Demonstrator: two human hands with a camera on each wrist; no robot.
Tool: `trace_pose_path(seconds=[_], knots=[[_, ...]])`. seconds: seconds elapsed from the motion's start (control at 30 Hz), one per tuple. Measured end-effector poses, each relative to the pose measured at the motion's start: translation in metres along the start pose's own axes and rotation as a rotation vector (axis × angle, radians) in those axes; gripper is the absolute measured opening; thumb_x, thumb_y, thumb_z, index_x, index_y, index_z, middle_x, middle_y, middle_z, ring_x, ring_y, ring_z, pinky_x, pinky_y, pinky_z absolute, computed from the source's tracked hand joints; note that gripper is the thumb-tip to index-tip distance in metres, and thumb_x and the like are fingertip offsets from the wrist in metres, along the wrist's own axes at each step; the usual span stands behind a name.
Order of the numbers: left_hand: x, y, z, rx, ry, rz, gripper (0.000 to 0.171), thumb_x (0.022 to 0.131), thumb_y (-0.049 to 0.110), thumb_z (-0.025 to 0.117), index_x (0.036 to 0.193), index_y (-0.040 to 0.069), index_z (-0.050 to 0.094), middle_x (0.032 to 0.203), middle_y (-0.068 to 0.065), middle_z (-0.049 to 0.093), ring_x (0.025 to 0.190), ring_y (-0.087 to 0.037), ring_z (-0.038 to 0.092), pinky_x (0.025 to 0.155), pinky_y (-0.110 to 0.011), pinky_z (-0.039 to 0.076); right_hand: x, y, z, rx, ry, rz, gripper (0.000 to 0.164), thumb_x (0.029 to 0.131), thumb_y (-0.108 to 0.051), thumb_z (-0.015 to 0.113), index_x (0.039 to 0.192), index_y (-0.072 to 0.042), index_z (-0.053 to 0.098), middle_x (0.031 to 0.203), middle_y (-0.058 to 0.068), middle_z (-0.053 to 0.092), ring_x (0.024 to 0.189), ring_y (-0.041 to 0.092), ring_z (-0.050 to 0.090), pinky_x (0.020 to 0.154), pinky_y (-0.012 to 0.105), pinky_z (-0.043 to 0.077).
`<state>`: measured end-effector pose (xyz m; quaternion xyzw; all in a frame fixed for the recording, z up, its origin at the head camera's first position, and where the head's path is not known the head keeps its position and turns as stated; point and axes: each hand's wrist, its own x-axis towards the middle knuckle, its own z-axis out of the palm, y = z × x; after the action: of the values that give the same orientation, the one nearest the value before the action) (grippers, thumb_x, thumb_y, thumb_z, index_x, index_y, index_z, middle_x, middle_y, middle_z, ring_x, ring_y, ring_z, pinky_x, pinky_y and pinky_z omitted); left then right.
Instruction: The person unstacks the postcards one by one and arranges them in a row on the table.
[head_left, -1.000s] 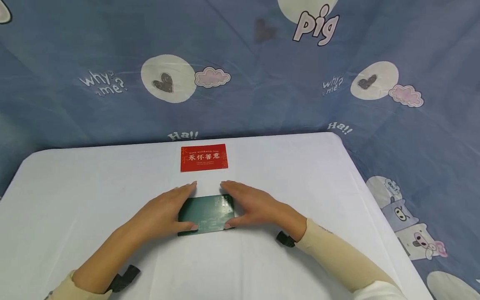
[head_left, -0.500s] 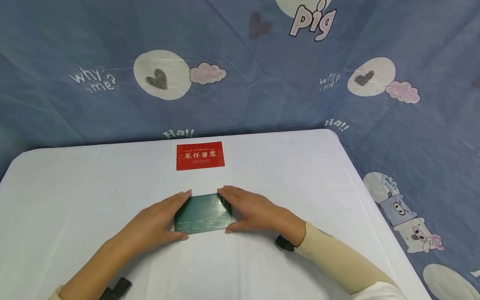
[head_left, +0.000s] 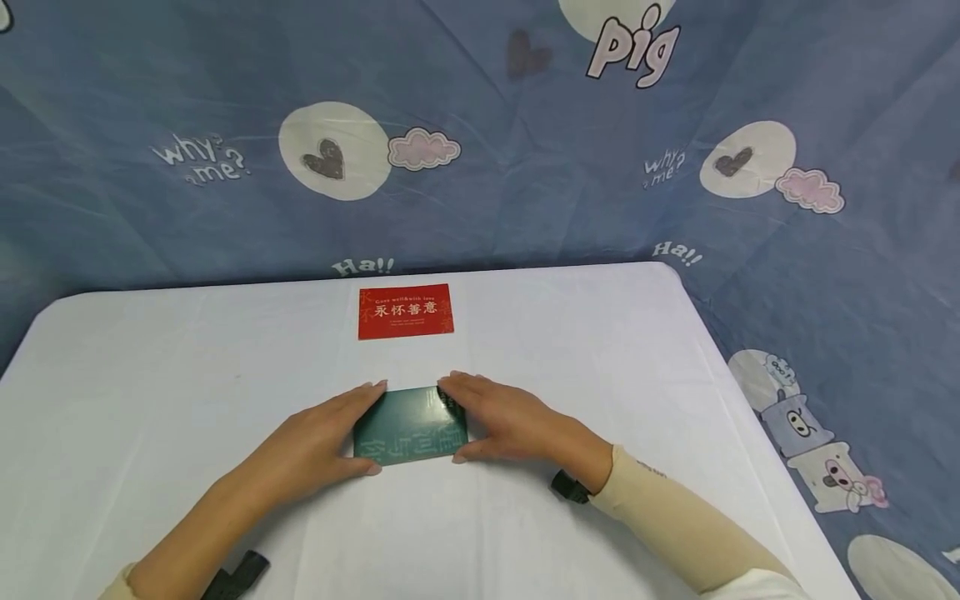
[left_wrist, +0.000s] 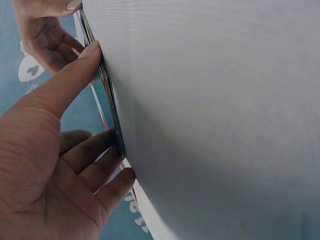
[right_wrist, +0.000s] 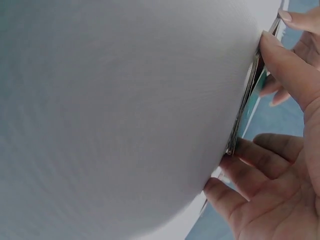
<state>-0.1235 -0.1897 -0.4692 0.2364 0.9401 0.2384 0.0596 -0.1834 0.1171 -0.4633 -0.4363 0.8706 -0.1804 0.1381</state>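
A stack of thin cards with a glossy green top (head_left: 408,429) lies flat on the white tablecloth in the head view. My left hand (head_left: 315,442) grips its left end, thumb at the near corner and fingertips at the far corner. At the right end my right hand (head_left: 517,421) holds it the same way, its fingers covering the far right corner. Several layers show along the stack's edge (left_wrist: 111,102) in the left wrist view. The right wrist view shows that layered edge (right_wrist: 242,110) too, slightly fanned between thumb and fingers.
Beyond the stack lies a red card (head_left: 406,312) with white lettering, near the back of the white-covered table (head_left: 600,333). A blue printed cloth (head_left: 510,167) hangs behind the table and down its right side.
Both hands have settled around the stack's ends, the left thumb moving off the green top to its near corner. Pale lettering now shows along the near edge. The red card stays put.
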Motion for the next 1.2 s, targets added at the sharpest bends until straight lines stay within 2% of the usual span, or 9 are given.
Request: trace_pose_path(seconds=[0.5,0.87,1.2], knots=[[0.0018,0.0002,-0.0003,-0.004,-0.020,-0.021,0.101,0.077,0.032,0.096,0.159,0.006,0.043,0.156,-0.017,0.050,0.139,-0.038,0.053,0.106,-0.056,0.051,0.0004,-0.0007,0.0019,0.014,-0.009,0.031,0.095,0.086,-0.038,0.088,0.161,-0.008,0.038,0.165,0.011,0.040,0.150,0.025,0.040,0.114,0.042,0.045],[-0.0001,0.0000,0.0009,-0.025,-0.009,-0.024,0.104,0.077,0.030,0.095,0.161,0.006,0.040,0.156,-0.017,0.051,0.139,-0.038,0.053,0.106,-0.056,0.051,0.0012,-0.0006,0.0018,0.004,-0.013,0.042,0.095,0.086,-0.040,0.088,0.161,-0.009,0.039,0.165,0.009,0.040,0.151,0.023,0.040,0.114,0.040,0.045],[0.0011,0.0011,0.0009,-0.008,0.002,-0.006,0.106,0.076,0.030,0.096,0.161,0.005,0.039,0.156,-0.017,0.051,0.138,-0.037,0.054,0.105,-0.055,0.051,0.0007,-0.0008,-0.0007,-0.019,-0.014,0.051,0.096,0.085,-0.041,0.089,0.161,-0.010,0.040,0.164,0.007,0.041,0.151,0.020,0.039,0.115,0.037,0.045]])
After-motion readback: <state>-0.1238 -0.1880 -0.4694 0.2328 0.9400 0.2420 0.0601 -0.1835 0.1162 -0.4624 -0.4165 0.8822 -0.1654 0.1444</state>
